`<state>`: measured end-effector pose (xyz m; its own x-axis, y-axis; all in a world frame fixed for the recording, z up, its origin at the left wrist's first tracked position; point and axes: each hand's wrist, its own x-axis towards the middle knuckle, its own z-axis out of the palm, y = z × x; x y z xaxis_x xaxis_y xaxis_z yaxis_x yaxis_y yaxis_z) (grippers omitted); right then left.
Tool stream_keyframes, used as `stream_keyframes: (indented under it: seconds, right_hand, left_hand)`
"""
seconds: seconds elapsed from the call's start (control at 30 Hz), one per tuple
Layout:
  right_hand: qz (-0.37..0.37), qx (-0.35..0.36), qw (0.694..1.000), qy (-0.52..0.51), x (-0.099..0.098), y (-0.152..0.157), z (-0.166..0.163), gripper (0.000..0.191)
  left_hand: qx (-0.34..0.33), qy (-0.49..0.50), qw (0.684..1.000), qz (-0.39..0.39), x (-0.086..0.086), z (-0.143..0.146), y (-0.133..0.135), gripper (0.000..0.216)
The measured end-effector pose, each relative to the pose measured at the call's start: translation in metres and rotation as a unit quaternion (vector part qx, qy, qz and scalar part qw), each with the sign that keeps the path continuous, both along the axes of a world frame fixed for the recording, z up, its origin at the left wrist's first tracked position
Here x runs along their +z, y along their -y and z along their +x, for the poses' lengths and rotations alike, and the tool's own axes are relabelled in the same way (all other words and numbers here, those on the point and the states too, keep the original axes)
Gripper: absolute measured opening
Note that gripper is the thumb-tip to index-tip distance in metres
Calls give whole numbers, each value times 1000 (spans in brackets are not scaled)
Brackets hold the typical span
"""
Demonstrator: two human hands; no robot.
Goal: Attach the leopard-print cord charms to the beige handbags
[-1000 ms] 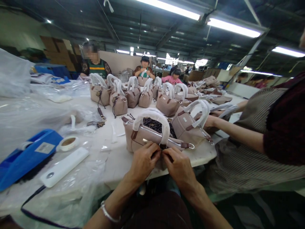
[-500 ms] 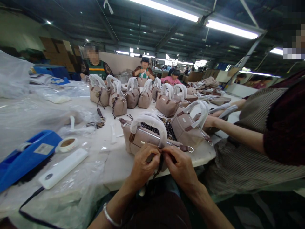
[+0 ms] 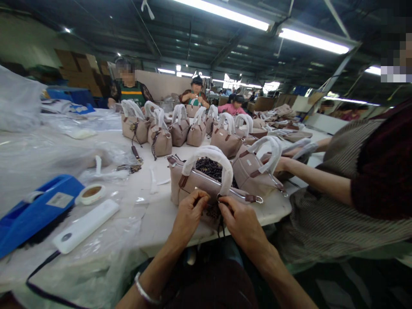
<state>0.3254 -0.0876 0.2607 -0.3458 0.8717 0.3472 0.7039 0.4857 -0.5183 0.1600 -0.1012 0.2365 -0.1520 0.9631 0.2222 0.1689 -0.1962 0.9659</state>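
A small taupe handbag (image 3: pixel 193 182) with white-wrapped handles stands at the table's near edge, open at the top with dark beaded chain inside. My left hand (image 3: pixel 188 216) and my right hand (image 3: pixel 240 223) meet against its front, fingers pinched on a small dark piece, perhaps a cord or pull, hanging at the handle's base (image 3: pixel 220 204). A silver bracelet (image 3: pixel 144 292) circles my left wrist.
A second taupe bag (image 3: pixel 254 169) stands just right, held by the hand of a person (image 3: pixel 354 180) in a striped apron. Several more bags (image 3: pixel 170 128) line the table's middle. Blue tape dispenser (image 3: pixel 35 210), tape roll (image 3: pixel 92 193), white device (image 3: pixel 85 225) and plastic sheeting lie left. Other workers sit beyond.
My fingers have kept working at the bag's front; the bag shifted a little and its handle stands more upright. The neighbour's arm has hardly moved.
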Motion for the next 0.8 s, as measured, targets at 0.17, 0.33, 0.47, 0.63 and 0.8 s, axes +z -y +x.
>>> stream_keyframes:
  seconds: [0.17, 0.33, 0.47, 0.63, 0.8]
  right_hand:
    - [-19, -2, 999, 51, 12, -4, -5, 22]
    - [-88, 43, 995, 0, 9, -5, -6, 21]
    - [-75, -11, 996, -49, 3, -1, 3, 11]
    - [-92, -78, 990, -79, 2, -1, 13, 20]
    - [-212, -51, 965, -145, 0, -4, 6, 34]
  left_hand:
    - [-35, -62, 997, -7, -4, -5, 0, 15]
    - [-13, -204, 979, 11, -5, 5, 0, 13]
    - [-10, -294, 956, 14, -3, 11, 0, 18]
    - [-7, -336, 942, -2, -8, 8, 2, 19]
    - [-31, -298, 954, 0, -11, 7, 4, 17]
